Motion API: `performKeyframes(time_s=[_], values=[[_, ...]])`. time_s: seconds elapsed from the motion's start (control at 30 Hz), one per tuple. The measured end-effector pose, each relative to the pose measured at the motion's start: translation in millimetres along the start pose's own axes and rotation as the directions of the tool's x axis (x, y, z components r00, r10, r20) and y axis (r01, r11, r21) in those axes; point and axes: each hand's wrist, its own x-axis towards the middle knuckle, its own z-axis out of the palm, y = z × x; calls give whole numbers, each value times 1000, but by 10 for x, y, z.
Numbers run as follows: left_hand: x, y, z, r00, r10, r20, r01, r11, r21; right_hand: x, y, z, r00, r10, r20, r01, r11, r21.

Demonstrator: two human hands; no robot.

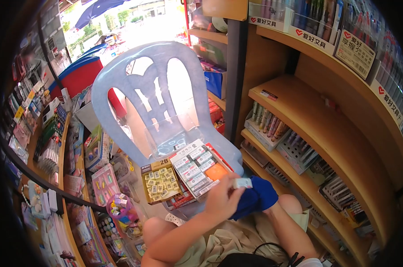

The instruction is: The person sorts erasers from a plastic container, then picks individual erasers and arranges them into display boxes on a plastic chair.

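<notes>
Between the fingertips of my left hand (222,196) is a small white eraser (243,182), held just above a blue cloth (255,198). My right hand is covered by that cloth, so its fingers do not show; only the wrist comes out at the lower right. A white box (194,171) with wrapped erasers and an orange item (216,171) rests on a blue-grey plastic chair (104,118). Beside it stands a brown box (162,181) of small yellow erasers. Behind them is a clear plastic container (172,135).
Curved wooden shelves (295,100) with boxed pens rise on the right. Shelves of stationery line the left side, with a pink basket (122,208) near my knee. A red and blue bin (83,73) stands behind the chair.
</notes>
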Motion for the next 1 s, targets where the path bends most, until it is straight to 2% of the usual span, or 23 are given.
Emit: performKeyframes(time_s=[0.07,0.13,0.2,0.27,0.37,0.4,0.47,0.5,0.57,0.6,0.67,0.7,0.83,0.93,1.0], values=[[110,145,-264,974,159,-161,-139,982,131,-16,9,-16,998,-17,64,16,1000,22],[297,218,-591,941,150,-304,-68,962,264,-24,16,-19,991,-36,131,31,999,43],[498,10,-922,894,-7,-448,68,990,121,-113,-65,106,990,10,142,-11,1000,6],[664,-403,-1259,890,7,-456,47,993,107,-140,-88,143,990,48,134,-45,999,-23],[701,-798,-1439,879,41,-474,64,977,202,-95,-38,92,990,75,120,-70,997,-44],[678,-767,-1449,912,15,-410,114,951,288,-79,-32,73,989,72,132,-66,997,-47],[607,-666,-1487,958,-60,-282,190,865,464,-70,-25,85,987,72,144,-67,997,-42],[589,-636,-1495,978,-31,-204,146,805,575,-84,-38,113,987,76,143,-71,997,-34],[490,-514,-1444,984,-97,-153,178,674,717,-52,-19,75,964,115,240,-130,990,48],[456,-441,-1420,982,-133,-132,185,599,779,10,7,27,930,142,338,-191,975,117],[454,-521,-1420,974,-159,-164,228,622,749,55,59,-31,886,169,431,-262,951,165],[460,-521,-1416,969,-178,-173,247,613,751,47,56,5,887,177,427,-263,953,152],[453,-583,-1410,965,-185,-184,260,625,736,24,112,55,965,128,230,-142,989,45],[440,-549,-1337,956,-173,-238,290,686,667,46,137,37,968,123,218,-142,987,71],[433,-457,-1272,954,-138,-268,280,735,617,-20,57,91,900,91,426,-131,989,66]])
